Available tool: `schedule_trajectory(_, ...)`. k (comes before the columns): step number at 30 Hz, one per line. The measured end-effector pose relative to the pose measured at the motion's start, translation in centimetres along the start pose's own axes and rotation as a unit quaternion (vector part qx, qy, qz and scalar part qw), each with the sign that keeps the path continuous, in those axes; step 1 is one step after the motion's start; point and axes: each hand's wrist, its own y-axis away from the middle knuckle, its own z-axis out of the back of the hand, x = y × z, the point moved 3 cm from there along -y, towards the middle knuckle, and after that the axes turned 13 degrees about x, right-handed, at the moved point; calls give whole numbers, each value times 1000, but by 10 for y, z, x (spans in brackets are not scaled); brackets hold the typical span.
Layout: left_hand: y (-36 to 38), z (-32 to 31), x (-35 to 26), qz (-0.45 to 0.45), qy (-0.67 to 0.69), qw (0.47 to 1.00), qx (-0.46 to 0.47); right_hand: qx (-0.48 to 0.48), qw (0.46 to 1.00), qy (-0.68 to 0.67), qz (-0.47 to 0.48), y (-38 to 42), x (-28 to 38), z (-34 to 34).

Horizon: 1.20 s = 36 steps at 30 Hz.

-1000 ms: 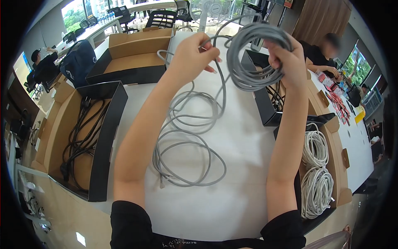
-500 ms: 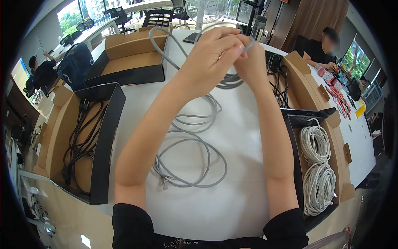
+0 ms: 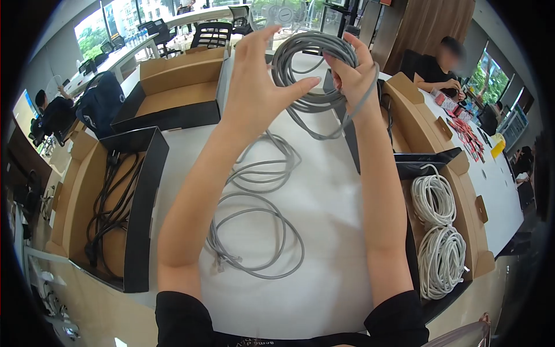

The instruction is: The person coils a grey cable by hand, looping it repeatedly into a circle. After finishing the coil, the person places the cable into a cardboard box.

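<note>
A coil of grey cable (image 3: 315, 40) is held above the desk (image 3: 335, 231) by the right hand (image 3: 358, 72). Its fingers are clamped on the right side of the coil, probably so that the turns are kept together; one strand is passed across the wrist. The left hand (image 3: 254, 81) is raised beside the coil, with thumb and fingers spread apart; no cable is seen pinched there, and whether the coil is touched by the thumb cannot be told. Loose grey loops (image 3: 272, 176) are laid flat below, perhaps so that tangling is avoided. The white coils (image 3: 442, 260) and the black cables (image 3: 113, 202) are placed in separate boxes, apparently sorted by kind. Compared with half a second ago, the hands have been separated, and the coil, mostly hidden then, is now well seen.
</note>
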Motion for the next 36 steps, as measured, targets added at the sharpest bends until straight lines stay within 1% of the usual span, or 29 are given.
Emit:
schedule_trajectory(2, -1, 7, 6, -12, -91, 995, -41, 46, 998, -42, 21, 0, 4, -8)
schedule_trajectory(3, -2, 8, 11, 0, -89, 995, -46, 75, 994, -74, 24, 1, 7, -11)
schedule_trajectory(4, -4, 8, 19, 49, 34, 998, 9, 104, 989, -104, 26, 2, 9, -14)
schedule_trajectory(5, -4, 6, 26, 99, 156, 981, 64, 127, 984, -120, 30, 3, 9, -17)
schedule_trajectory(6, -3, 2, 31, 149, 277, 942, 118, 128, 984, -118, 33, 3, 10, -17)
schedule_trajectory(7, -2, -2, 35, 158, 329, 925, 101, 128, 984, -118, 33, 3, 9, -19)
schedule_trajectory(8, 1, -3, 39, 190, 312, 924, 113, 128, 984, -118, 34, 4, 8, -20)
schedule_trajectory(9, 2, -3, 43, 219, 293, 923, 124, 141, 985, -95, 11, 4, 6, -18)
schedule_trajectory(10, 3, -2, 45, 245, 272, 921, 135, 147, 985, -85, 17, 3, 5, -20)
schedule_trajectory(11, 2, -1, 46, 237, 293, 919, 120, 153, 985, -73, 23, 4, 5, -21)
schedule_trajectory(14, 0, 8, 55, 225, 277, 930, 84, 171, 984, -49, 27, 4, 4, -23)
schedule_trajectory(16, 1, 7, 51, 204, 277, 934, 98, 180, 982, -48, 21, 4, 1, -26)
schedule_trajectory(17, 2, 6, 50, 196, 277, 935, 104, 181, 983, -18, 41, 3, -3, -28)
schedule_trajectory(20, 1, 9, 41, 171, 390, 896, 131, 202, 978, -37, -16, 5, 3, -28)
schedule_trajectory(21, 0, 11, 40, 158, 429, 877, 144, 200, 979, -40, -2, 5, 3, -28)
schedule_trajectory(24, -2, 16, 32, 148, 414, 887, 140, 198, 979, -45, 24, 5, 8, -28)
schedule_trajectory(25, -4, 18, 31, 125, 415, 887, 159, 185, 981, -53, 21, 6, 7, -29)
schedule_trajectory(28, -1, 15, 11, 106, 443, 871, 185, 150, 987, -59, 11, 7, 3, -31)
schedule_trajectory(30, 2, 11, 3, 114, 512, 817, 239, 132, 990, -43, 2, 8, 1, -31)
schedule_trajectory(31, 3, 8, 0, 118, 545, 787, 265, 149, 988, -28, -9, 7, -1, -30)
schedule_trajectory(33, 4, 3, 0, 134, 557, 777, 262, 183, 983, 2, -29, 4, -4, -28)
schedule_trajectory(34, 4, 0, 0, 141, 563, 772, 260, 179, 984, 7, -25, 5, -2, -26)
schedule_trajectory(36, 1, 0, -7, 145, 515, 810, 241, 170, 985, 17, -17, 5, 6, -22)
